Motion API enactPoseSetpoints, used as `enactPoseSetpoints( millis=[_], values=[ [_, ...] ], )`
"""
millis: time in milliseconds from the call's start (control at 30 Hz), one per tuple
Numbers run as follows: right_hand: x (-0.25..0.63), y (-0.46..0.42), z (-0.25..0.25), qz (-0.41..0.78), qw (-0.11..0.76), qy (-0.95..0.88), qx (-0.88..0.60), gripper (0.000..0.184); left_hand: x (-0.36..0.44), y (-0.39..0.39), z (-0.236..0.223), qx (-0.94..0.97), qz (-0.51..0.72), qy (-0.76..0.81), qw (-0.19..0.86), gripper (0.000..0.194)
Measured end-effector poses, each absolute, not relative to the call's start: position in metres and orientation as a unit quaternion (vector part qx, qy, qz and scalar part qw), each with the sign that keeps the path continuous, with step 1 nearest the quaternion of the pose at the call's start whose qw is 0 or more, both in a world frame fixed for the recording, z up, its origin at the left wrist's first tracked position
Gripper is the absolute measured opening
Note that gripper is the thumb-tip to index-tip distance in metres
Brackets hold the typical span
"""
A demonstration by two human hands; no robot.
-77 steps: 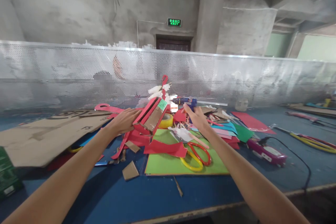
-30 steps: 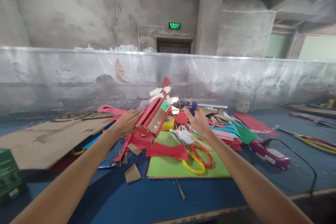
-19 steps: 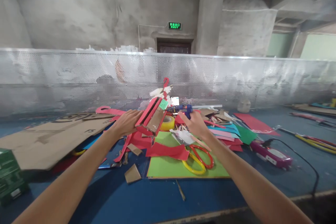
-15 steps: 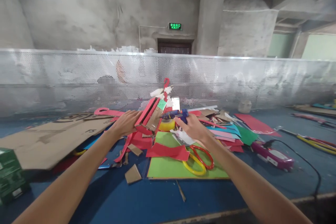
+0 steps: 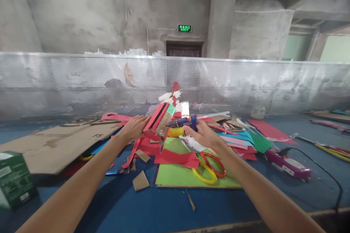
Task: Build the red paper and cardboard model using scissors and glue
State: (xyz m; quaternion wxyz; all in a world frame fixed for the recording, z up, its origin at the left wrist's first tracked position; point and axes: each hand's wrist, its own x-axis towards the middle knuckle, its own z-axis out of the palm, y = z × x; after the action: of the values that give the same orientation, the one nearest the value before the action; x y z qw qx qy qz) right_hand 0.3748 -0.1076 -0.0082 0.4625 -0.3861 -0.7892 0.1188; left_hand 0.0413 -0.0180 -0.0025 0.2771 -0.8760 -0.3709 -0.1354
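My left hand grips a red paper-covered cardboard box by its left side, tilted above the heap. Its bare brown cardboard and a green patch face right. My right hand is wrapped round a blue glue gun, whose nozzle points left at the cardboard face; I cannot tell whether it touches. Behind the gun is a yellow roll. Below lie a green sheet, a red paper strip and scissors with red and yellow handles.
A large flat cardboard sheet and a green box lie to the left. On the right are coloured papers and a purple device with a black cable. A perforated metal screen stands along the back.
The view has shifted slightly, moving everything a little to the right. The glue gun's nozzle sits slightly lower against the box's cardboard face. Both hands keep their hold.
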Motion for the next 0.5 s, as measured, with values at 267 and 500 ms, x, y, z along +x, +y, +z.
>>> enactPoseSetpoints(
  millis=[267, 500],
  values=[
    [0.365, -0.115, -0.003, -0.001, 0.436, -0.812, -0.387, 0.038, 0.044, -0.018, -0.004, -0.885, -0.141, -0.355, 0.266, 0.049],
    [0.367, -0.117, 0.0, 0.026, 0.399, -0.832, -0.384, 0.039, 0.041, -0.014, -0.007, -0.878, -0.138, -0.373, 0.265, 0.051]
  ],
)
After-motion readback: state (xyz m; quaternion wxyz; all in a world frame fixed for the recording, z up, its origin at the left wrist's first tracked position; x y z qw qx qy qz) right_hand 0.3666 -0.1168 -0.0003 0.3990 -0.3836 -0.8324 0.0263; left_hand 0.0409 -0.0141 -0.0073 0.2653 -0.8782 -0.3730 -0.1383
